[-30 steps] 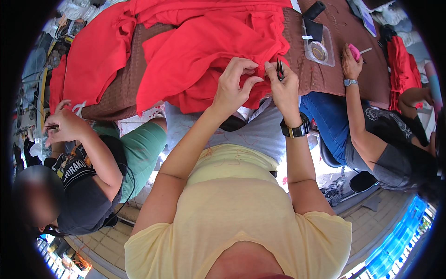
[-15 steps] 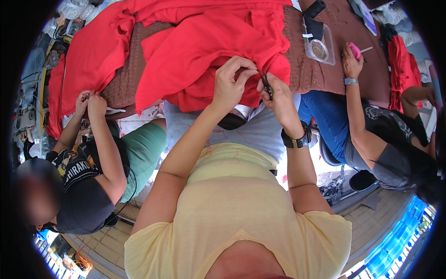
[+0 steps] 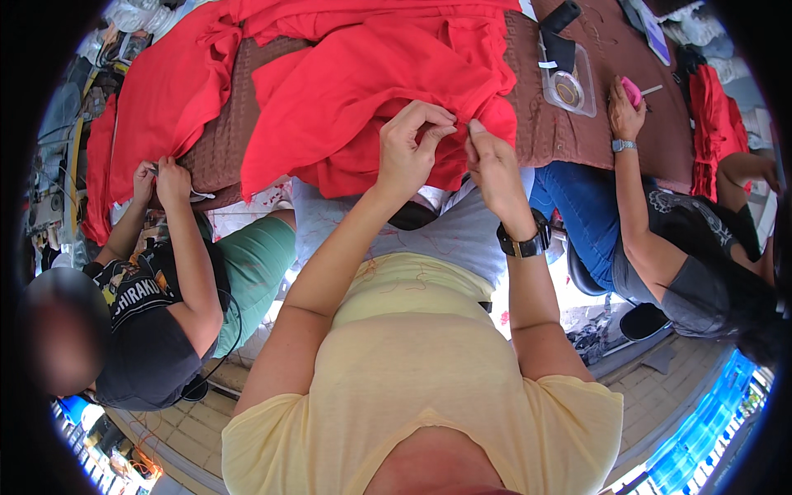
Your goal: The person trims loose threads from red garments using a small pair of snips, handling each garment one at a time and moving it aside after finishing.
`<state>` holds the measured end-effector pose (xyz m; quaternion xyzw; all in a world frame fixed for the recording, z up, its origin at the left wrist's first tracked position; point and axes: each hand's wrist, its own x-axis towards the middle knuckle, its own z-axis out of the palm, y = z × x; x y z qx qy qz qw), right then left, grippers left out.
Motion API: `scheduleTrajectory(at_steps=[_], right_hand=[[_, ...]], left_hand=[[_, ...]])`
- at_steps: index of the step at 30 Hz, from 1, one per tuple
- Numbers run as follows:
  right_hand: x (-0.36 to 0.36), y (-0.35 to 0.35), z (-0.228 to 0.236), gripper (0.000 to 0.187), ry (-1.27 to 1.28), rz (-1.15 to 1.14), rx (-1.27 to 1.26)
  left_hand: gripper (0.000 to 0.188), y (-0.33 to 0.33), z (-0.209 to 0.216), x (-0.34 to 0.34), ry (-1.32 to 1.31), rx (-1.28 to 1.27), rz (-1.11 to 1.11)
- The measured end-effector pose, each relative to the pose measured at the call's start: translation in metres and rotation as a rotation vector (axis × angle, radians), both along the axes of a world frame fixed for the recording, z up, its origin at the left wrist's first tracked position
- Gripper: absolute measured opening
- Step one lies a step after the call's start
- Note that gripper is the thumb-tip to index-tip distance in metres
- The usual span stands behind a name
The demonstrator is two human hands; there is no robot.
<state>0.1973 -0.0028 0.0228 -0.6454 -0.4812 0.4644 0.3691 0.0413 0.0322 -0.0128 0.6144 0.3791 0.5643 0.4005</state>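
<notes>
A red garment (image 3: 330, 107) lies bunched over the table's near edge and onto my lap. My left hand (image 3: 410, 150) is closed in a pinch, thumb against fingertips, over the cloth's folds; whatever is between the tips is too small to make out. Just to the right, my right hand (image 3: 498, 169) has its thumb and fingers drawn together close to the left fingertips. The small black snips it held earlier do not show now, and the curled fingers hide what is inside.
A brown quilted cover (image 3: 540, 124) lies over the table. At right stand a clear plastic box (image 3: 587, 87) with a tape roll and a black rolled item (image 3: 559, 41). Co-workers sit on both sides: one works on red cloth (image 3: 169, 107), the other's hand holds a pink object (image 3: 631, 91).
The black snips in my right hand have gone out of sight, and its fingers have turned and drawn up toward the left fingertips. My left hand has hardly moved.
</notes>
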Motion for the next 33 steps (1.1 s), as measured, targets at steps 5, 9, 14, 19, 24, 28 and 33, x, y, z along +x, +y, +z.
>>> scheduleTrajectory(at_steps=[5, 9, 14, 19, 24, 28, 33], right_hand=[[-0.013, 0.009, 0.010, 0.036, -0.217, -0.120, 0.446], [-0.010, 0.014, -0.003, 0.030, -0.183, -0.100, 0.402], [-0.011, 0.014, -0.003, 0.028, -0.144, -0.108, 0.389], [-0.009, 0.011, 0.000, 0.027, -0.012, -0.083, 0.334], [-0.006, 0.009, 0.002, 0.025, 0.048, -0.101, 0.300], [-0.014, 0.010, -0.001, 0.024, 0.069, -0.097, 0.358], [-0.019, 0.006, -0.009, 0.023, 0.038, -0.104, 0.411]], left_hand=[[0.009, -0.004, 0.005, 0.003, 0.005, -0.034, 0.051], [0.010, -0.001, 0.008, 0.003, 0.191, 0.099, 0.120], [0.006, 0.003, 0.006, -0.001, 0.110, 0.006, 0.071], [0.004, 0.001, 0.000, -0.013, 0.022, -0.179, -0.055], [0.011, -0.011, 0.022, -0.021, 0.040, -0.342, -0.053], [0.013, -0.015, 0.020, -0.008, -0.049, -0.376, -0.010], [0.013, -0.013, 0.007, 0.007, -0.148, -0.476, 0.000]])
